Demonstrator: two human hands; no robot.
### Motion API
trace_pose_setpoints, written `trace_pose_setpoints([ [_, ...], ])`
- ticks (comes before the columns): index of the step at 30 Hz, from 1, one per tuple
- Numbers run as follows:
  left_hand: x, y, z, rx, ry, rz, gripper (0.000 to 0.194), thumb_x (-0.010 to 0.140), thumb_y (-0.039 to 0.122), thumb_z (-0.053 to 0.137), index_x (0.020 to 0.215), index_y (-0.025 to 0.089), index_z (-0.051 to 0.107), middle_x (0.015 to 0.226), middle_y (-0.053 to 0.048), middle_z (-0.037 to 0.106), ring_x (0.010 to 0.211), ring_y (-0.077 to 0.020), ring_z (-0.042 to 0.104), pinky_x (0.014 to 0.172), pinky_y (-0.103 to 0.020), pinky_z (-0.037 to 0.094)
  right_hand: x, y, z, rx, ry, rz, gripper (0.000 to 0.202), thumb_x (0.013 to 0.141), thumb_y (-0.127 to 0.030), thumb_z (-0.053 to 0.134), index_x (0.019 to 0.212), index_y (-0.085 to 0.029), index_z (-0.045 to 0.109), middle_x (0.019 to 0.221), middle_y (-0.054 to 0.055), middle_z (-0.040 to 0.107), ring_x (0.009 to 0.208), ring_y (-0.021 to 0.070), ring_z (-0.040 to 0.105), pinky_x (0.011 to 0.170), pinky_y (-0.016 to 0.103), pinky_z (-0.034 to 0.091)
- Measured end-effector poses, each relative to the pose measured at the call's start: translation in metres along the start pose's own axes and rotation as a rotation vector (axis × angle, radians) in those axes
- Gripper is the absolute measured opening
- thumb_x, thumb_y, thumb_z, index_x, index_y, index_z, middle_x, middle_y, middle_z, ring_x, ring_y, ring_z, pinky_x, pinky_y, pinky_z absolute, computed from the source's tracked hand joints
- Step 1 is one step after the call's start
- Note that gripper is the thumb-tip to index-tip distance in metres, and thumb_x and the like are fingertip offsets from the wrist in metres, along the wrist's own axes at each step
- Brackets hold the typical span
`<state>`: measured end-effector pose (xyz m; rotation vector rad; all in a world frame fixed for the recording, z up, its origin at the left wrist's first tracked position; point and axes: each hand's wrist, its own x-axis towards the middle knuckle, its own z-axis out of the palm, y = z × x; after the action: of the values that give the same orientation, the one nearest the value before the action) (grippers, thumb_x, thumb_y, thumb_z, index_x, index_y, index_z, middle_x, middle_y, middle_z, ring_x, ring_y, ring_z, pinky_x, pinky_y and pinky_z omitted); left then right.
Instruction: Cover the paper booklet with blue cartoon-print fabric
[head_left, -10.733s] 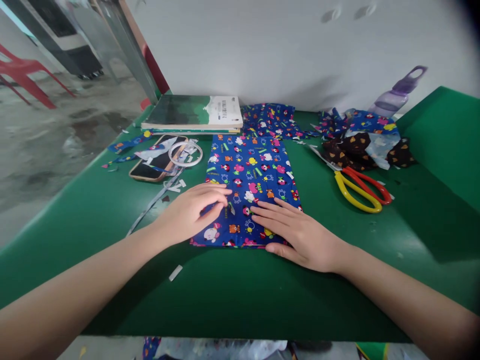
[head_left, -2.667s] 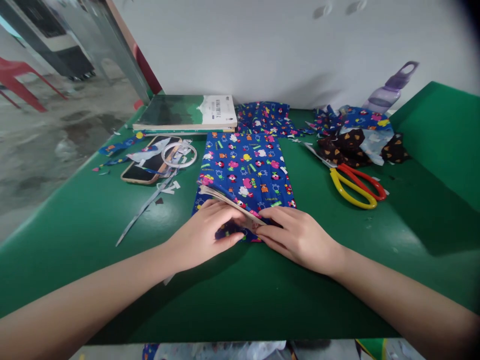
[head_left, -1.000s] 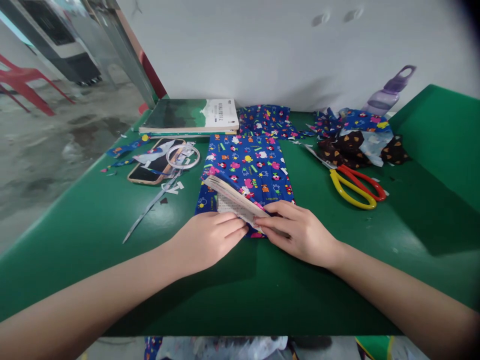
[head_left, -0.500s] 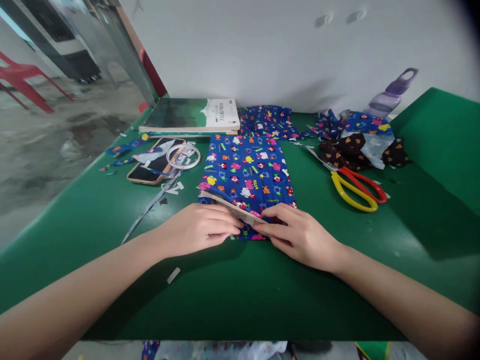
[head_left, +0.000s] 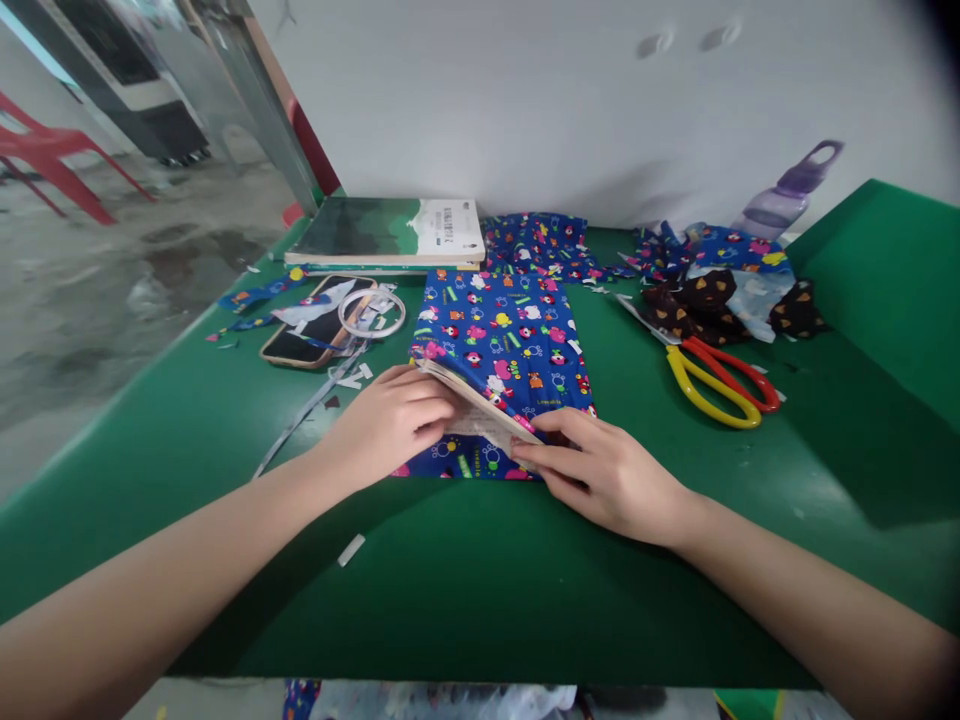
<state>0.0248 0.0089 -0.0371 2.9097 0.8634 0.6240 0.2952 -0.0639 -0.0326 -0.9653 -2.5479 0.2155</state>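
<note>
Blue patterned cloth (head_left: pixel 502 330) with cartoon animals lies in the middle of the green table and extends toward me. At its near end, a slanting edge of printed pages (head_left: pixel 480 422), seemingly of a book, shows between upper and lower layers of the cloth. My left hand (head_left: pixel 401 420) is closed on the left end of these pages, its fingertips partly hidden. On the right end, my right hand (head_left: pixel 607 470) pinches the page edge and cloth between thumb and fingers.
Scissors (head_left: pixel 724 385) with yellow and red handles lie right, before a heap of cloth scraps (head_left: pixel 705 290). Behind stands a purple bottle (head_left: pixel 780 200). At left are stacked books (head_left: pixel 382 230), a phone (head_left: pixel 315 335), a tape roll (head_left: pixel 372 314) and a paper scrap (head_left: pixel 351 550).
My left hand has moved left and slightly up along the page edge, so more printed page and lower cloth show. My right hand keeps nearly the same place.
</note>
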Motion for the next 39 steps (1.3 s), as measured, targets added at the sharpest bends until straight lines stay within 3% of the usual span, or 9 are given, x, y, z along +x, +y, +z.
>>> trace_pose_setpoints([
  [4, -0.001, -0.010, -0.001, -0.099, 0.096, -0.191, 0.016, 0.083, 0.017, 0.051, 0.080, 0.022, 0.066, 0.089, 0.001, 0.069, 0.091, -0.0189, 0.061, 0.087, -0.035, 0.045, -0.001, 0.000, 0.000, 0.003, 0.022, 0.003, 0.033, 0.089, -0.017, 0.047, 0.120, -0.020, 0.058, 0.115, 0.010, 0.052, 0.102, 0.0174, 0.052, 0.083, 0.032, 0.047],
  [8, -0.001, -0.016, -0.005, -0.262, 0.201, -0.547, 0.012, 0.078, 0.019, 0.052, 0.078, 0.020, 0.064, 0.088, -0.002, 0.067, 0.087, -0.0212, 0.061, 0.078, -0.033, 0.046, 0.000, 0.001, -0.002, 0.004, -0.023, -0.002, 0.032, 0.090, -0.015, 0.045, 0.117, -0.022, 0.061, 0.116, 0.009, 0.052, 0.103, 0.0180, 0.052, 0.084, 0.033, 0.047],
  [11, 0.001, -0.019, -0.003, -0.546, 0.393, -0.777, 0.009, 0.078, 0.015, 0.050, 0.080, 0.018, 0.058, 0.084, -0.001, 0.062, 0.078, -0.0167, 0.058, 0.074, -0.030, 0.044, 0.002, 0.000, -0.004, 0.006, -0.057, -0.012, 0.032, 0.090, -0.014, 0.043, 0.114, -0.024, 0.063, 0.116, 0.009, 0.053, 0.103, 0.0185, 0.052, 0.084, 0.034, 0.047],
  [14, 0.004, -0.020, 0.001, -0.807, 0.618, -0.864, 0.011, 0.075, 0.008, 0.049, 0.080, 0.017, 0.053, 0.081, 0.000, 0.058, 0.077, -0.0125, 0.054, 0.076, -0.027, 0.042, 0.004, -0.002, -0.005, -0.005, -0.090, -0.058, 0.032, 0.091, -0.015, 0.042, 0.114, -0.023, 0.063, 0.115, 0.009, 0.055, 0.102, 0.0197, 0.052, 0.085, 0.037, 0.046],
  [17, 0.006, -0.019, 0.002, -0.838, 0.674, -0.841, 0.013, 0.075, 0.006, 0.050, 0.082, 0.016, 0.053, 0.081, -0.001, 0.057, 0.079, -0.0123, 0.054, 0.080, -0.028, 0.042, 0.005, -0.003, -0.007, -0.016, -0.103, -0.086, 0.030, 0.090, -0.015, 0.043, 0.113, -0.021, 0.063, 0.115, 0.010, 0.056, 0.100, 0.0204, 0.051, 0.084, 0.038, 0.046],
  [23, 0.003, -0.002, -0.008, -0.541, 0.553, -0.608, 0.009, 0.084, 0.013, 0.049, 0.089, 0.020, 0.052, 0.086, 0.000, 0.059, 0.083, -0.0147, 0.057, 0.082, -0.030, 0.044, 0.005, -0.004, -0.009, 0.016, -0.080, -0.108, 0.026, 0.088, -0.014, 0.048, 0.108, -0.020, 0.064, 0.114, 0.009, 0.059, 0.099, 0.0199, 0.053, 0.082, 0.037, 0.046],
  [29, 0.001, 0.009, -0.013, -0.487, 0.400, -0.440, 0.013, 0.090, 0.022, 0.044, 0.103, 0.020, 0.048, 0.097, -0.004, 0.058, 0.095, -0.0186, 0.057, 0.090, -0.036, 0.045, 0.003, -0.004, -0.006, 0.134, 0.136, -0.079, 0.018, 0.081, -0.007, 0.053, 0.093, -0.018, 0.061, 0.094, 0.003, 0.068, 0.086, 0.0150, 0.060, 0.082, 0.037, 0.048],
  [33, 0.001, 0.015, -0.015, -0.376, 0.098, -0.223, 0.025, 0.093, 0.026, 0.042, 0.117, 0.018, 0.045, 0.116, -0.009, 0.053, 0.114, -0.0223, 0.048, 0.101, -0.042, 0.038, 0.005, -0.005, -0.006, 0.105, 0.223, 0.054, 0.028, 0.083, -0.011, 0.053, 0.110, -0.019, 0.056, 0.101, 0.006, 0.068, 0.097, 0.0176, 0.060, 0.087, 0.039, 0.049],
  [39, -0.001, 0.020, -0.005, -0.224, -0.163, -0.067, 0.053, 0.093, 0.036, 0.048, 0.139, 0.019, 0.029, 0.142, -0.011, 0.037, 0.135, -0.0238, 0.029, 0.111, -0.043, 0.029, 0.008, -0.003, -0.004, -0.008, 0.063, 0.205, 0.046, 0.091, -0.028, 0.046, 0.135, -0.018, 0.038, 0.134, 0.011, 0.051, 0.127, 0.0221, 0.043, 0.104, 0.046, 0.039],
])
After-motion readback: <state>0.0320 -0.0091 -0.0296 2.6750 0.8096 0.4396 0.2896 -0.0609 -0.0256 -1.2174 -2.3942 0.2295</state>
